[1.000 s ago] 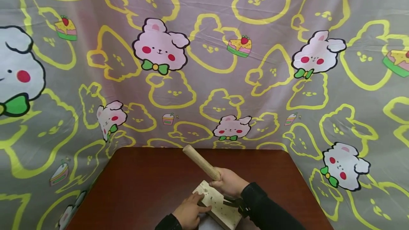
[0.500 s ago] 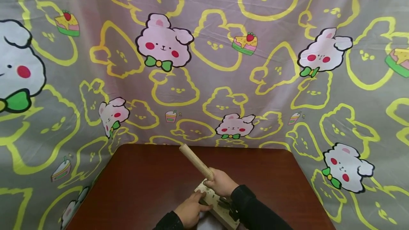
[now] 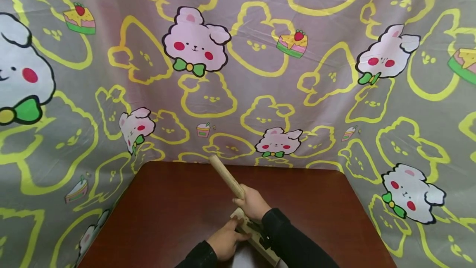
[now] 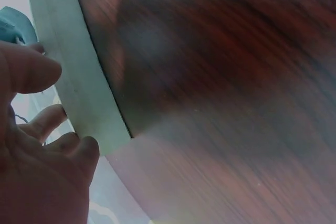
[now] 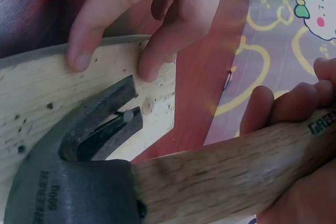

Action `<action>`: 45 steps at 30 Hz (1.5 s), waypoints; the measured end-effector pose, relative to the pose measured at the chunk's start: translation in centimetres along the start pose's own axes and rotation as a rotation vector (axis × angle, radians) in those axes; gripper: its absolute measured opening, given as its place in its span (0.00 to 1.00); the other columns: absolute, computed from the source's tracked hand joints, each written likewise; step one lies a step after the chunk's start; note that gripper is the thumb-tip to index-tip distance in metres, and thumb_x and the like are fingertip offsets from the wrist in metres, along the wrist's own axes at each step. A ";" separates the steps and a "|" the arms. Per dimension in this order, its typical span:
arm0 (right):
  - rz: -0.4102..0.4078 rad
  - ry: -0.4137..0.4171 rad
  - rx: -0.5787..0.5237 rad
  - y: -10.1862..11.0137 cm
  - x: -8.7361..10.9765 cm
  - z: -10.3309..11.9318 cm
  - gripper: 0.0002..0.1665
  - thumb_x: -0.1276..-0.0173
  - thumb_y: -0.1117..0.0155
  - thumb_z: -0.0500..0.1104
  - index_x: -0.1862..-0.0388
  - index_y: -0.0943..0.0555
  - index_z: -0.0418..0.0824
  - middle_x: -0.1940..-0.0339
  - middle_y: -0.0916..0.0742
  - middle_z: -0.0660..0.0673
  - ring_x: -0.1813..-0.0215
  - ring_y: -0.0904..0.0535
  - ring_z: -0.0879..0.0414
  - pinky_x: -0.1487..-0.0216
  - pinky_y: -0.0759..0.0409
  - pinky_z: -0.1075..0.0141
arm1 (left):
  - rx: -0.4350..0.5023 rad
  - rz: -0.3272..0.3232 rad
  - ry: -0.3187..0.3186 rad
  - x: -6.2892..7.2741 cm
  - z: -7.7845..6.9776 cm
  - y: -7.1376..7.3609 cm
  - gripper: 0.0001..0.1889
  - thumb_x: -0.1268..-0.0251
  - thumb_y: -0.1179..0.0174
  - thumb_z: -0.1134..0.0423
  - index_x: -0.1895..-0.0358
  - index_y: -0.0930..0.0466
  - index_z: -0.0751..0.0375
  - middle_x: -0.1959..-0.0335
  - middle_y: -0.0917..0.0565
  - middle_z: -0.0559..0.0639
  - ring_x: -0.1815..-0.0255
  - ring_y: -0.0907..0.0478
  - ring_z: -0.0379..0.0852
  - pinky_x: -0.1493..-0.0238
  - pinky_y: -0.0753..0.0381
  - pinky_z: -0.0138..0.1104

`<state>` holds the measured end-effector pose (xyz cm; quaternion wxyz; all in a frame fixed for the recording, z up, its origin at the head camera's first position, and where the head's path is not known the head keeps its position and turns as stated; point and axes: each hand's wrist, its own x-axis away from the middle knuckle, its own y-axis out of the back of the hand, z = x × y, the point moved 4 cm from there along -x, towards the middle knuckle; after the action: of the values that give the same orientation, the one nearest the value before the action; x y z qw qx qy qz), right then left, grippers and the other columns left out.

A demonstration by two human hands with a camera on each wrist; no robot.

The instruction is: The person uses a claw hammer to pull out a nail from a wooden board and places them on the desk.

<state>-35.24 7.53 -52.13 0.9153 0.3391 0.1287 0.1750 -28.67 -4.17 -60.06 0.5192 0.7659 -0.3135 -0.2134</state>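
Note:
A claw hammer (image 5: 86, 182) with a wooden handle is in my right hand (image 3: 254, 204), fingers wrapped round the grip; the handle's end points up and away in the head view. In the right wrist view a nail (image 5: 127, 115) sits between the claw's prongs, its head showing, over a pale wooden board (image 5: 31, 95) dotted with small dark holes. My left hand (image 3: 225, 241) presses its fingertips on the board's top face near the far end. The left wrist view shows that hand (image 4: 42, 177) at the board's side, with its other fingers loosely bent.
A reddish-brown table (image 3: 178, 210) carries the board. White material (image 3: 243, 257) shows beside the board's near side. A curtain (image 3: 238, 65) printed with cartoon rabbits hangs behind and around the table.
My right hand and the hammer have shifted left along the board toward its far end. My left hand stays on the board. The head view has tilted slightly.

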 end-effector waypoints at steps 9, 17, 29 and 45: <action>-0.061 -0.010 -0.028 0.7 -0.2 0.6 0.11 0.31 0.35 0.46 0.55 0.25 0.44 0.76 0.24 0.51 0.81 0.31 0.59 0.81 0.32 0.66 | -0.057 -0.038 -0.037 -0.6 0.1 0.2 0.31 0.37 0.42 0.72 0.36 0.26 0.32 0.30 0.34 0.56 0.29 0.40 0.56 0.39 0.29 0.43; -0.099 -0.006 -0.039 0.9 1.0 0.7 0.15 0.31 0.36 0.50 0.56 0.25 0.41 0.81 0.32 0.53 0.83 0.38 0.60 0.82 0.38 0.67 | -0.087 -0.036 0.003 -0.2 0.0 0.6 0.32 0.38 0.41 0.70 0.37 0.27 0.26 0.31 0.32 0.52 0.29 0.40 0.58 0.39 0.32 0.52; -0.143 -0.018 -0.108 0.4 2.3 0.3 0.14 0.33 0.34 0.50 0.61 0.25 0.43 0.79 0.29 0.54 0.83 0.35 0.62 0.82 0.36 0.69 | -0.031 -0.035 0.078 0.7 0.0 -0.3 0.34 0.40 0.41 0.70 0.38 0.26 0.24 0.32 0.33 0.50 0.29 0.42 0.59 0.44 0.31 0.59; 0.062 0.058 -0.182 4.5 -0.1 5.6 0.20 0.34 0.34 0.44 0.45 0.25 0.44 0.62 0.19 0.47 0.62 0.21 0.53 0.62 0.23 0.56 | 0.096 0.047 0.150 0.5 0.7 -0.5 0.32 0.39 0.39 0.68 0.39 0.26 0.23 0.29 0.36 0.47 0.27 0.46 0.59 0.39 0.38 0.61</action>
<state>-34.36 7.43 -44.98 0.9324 0.2531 0.1279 0.2241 -28.64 -4.79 -60.79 0.5087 0.7962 -0.3014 -0.1280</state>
